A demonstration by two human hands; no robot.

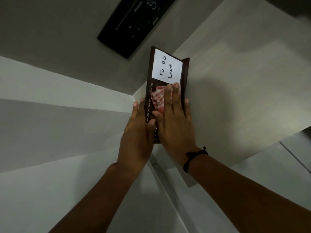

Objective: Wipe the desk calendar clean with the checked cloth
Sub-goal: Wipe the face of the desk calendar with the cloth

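The desk calendar [184, 76] is a dark brown board with month names along one edge and a white "To Do List" card [166, 66] on its far half. It is held up in front of me. My left hand [137, 130] grips the calendar's left edge, fingers curled behind it. My right hand [175, 118] lies flat on the calendar's face and presses the red-and-white checked cloth [158, 98] against it, just below the card. The hands hide the near half of the calendar.
A black flat rectangular panel [134, 22] sits on the grey surface above the calendar. Pale walls and a white ledge [67, 84] meet in a corner behind the calendar. A black cord bracelet [193, 157] circles my right wrist.
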